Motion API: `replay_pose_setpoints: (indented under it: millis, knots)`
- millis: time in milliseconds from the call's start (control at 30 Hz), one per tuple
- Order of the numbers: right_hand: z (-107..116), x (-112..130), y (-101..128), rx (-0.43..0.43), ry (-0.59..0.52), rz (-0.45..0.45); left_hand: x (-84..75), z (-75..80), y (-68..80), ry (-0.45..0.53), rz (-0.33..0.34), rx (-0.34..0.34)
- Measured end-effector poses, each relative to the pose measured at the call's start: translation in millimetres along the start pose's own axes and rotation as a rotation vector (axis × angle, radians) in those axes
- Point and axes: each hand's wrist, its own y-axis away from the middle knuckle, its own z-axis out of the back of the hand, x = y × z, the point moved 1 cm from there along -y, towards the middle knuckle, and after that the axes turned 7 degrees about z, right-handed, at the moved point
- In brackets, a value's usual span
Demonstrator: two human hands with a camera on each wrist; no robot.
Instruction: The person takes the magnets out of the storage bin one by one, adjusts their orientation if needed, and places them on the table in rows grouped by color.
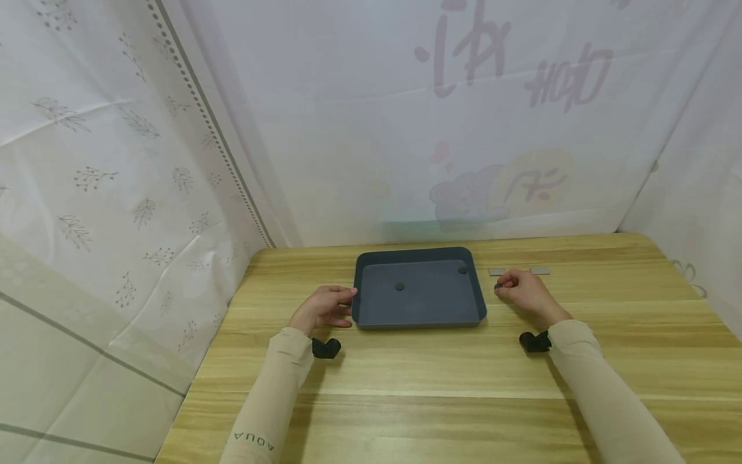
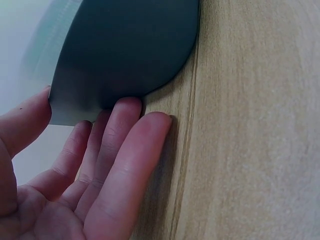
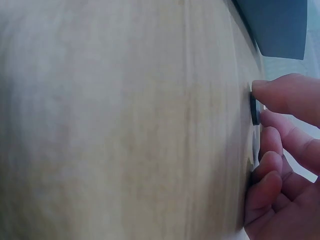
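Observation:
A dark grey rectangular tray (image 1: 429,316) lies on the wooden table. Inside it are two small dark round discs, one disc (image 1: 399,287) left of the middle and another disc (image 1: 462,270) near the far right corner. My left hand (image 1: 327,305) touches the tray's left side, thumb at the rim and loosely bent fingers by the outer wall (image 2: 125,50). To the right of the tray, my right hand (image 1: 526,293) pinches a small dark disc (image 3: 255,108) between thumb and forefinger, close to the tabletop. Its other fingers curl near the wood.
Behind the right hand lie flat grey pieces, one piece (image 1: 496,272) to its left and one piece (image 1: 540,270) to its right. Patterned white curtains (image 1: 348,129) hang behind and beside the table (image 1: 406,399). Each wrist carries a black camera mount (image 1: 326,348).

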Motion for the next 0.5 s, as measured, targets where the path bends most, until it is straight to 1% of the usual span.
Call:
replay_pose_setpoints:
  millis: [133, 300, 367, 500]
  knots:
    - [2, 3, 0, 0.024, -0.026, -0.021, -0.4, -0.1, 0.4, 0.003, 0.000, 0.002]
    - [6, 8, -1, 0.047, -0.023, -0.031, -1.5, -0.4, 0.8, 0.001, 0.001, -0.004]
    - [7, 9, -3, 0.051, -0.022, -0.026, -1.6, -0.5, 0.8, 0.003, 0.003, -0.006]
    - [7, 12, -6, 0.044, -0.059, -0.027, -1.4, -0.6, 0.9, 0.008, 0.006, -0.011]
